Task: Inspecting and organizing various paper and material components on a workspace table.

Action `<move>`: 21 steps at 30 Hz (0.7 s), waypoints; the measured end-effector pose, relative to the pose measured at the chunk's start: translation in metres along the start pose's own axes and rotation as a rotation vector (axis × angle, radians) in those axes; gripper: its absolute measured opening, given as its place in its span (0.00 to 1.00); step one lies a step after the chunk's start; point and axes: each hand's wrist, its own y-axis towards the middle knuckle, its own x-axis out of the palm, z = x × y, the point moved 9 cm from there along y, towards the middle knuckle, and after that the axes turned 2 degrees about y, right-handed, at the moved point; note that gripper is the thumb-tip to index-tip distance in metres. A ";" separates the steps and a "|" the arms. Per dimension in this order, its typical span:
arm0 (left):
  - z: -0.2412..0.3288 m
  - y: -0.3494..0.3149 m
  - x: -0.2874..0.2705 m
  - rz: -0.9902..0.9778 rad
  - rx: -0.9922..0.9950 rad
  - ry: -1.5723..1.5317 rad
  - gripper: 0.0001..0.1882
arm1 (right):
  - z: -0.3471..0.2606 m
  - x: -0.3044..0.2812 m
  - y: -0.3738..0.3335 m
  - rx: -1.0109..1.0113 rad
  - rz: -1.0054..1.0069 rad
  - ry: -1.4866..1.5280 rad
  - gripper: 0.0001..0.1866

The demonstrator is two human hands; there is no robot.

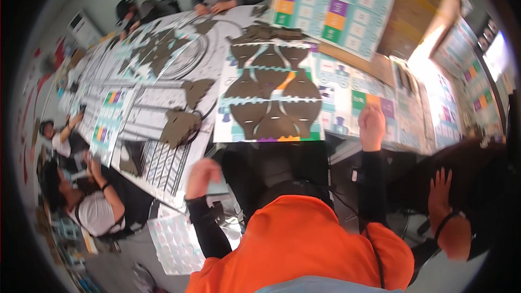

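My right hand [372, 122] is closed, fingers curled, over the front edge of the printed sheets at the right; whatever it may hold is hidden. My left hand [203, 176] is blurred by motion, just off the table's front edge, and its fingers are smeared. Between and beyond my hands lies a colourful printed sheet [221, 125], with several dark brown, curved flat pieces [303, 103] in rows on it. Light-blue scalloped strips run between the rows. More dark flat pieces [266, 33] are heaped at the sheet's far edge.
Loose dark pieces [180, 128] lie left of the sheet on a table cover with black line drawings [157, 154]. Cardboard [418, 0] and printed boards [331, 11] stand far right. A person [92, 206] sits at the left; another's hand [440, 192] is close at my right.
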 end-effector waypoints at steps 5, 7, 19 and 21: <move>-0.164 0.029 -0.008 0.059 -0.167 1.153 0.24 | 0.062 -0.055 -0.003 0.017 0.087 -0.330 0.05; -0.208 0.024 -0.012 0.285 -0.142 1.243 0.19 | 0.063 -0.057 -0.002 0.044 0.049 -0.360 0.06; -0.198 0.027 -0.020 0.592 -0.094 1.198 0.16 | 0.074 -0.048 0.007 0.151 -0.066 -0.223 0.08; -0.198 0.029 -0.020 0.596 -0.070 1.198 0.16 | 0.072 -0.045 0.006 0.149 -0.073 -0.218 0.08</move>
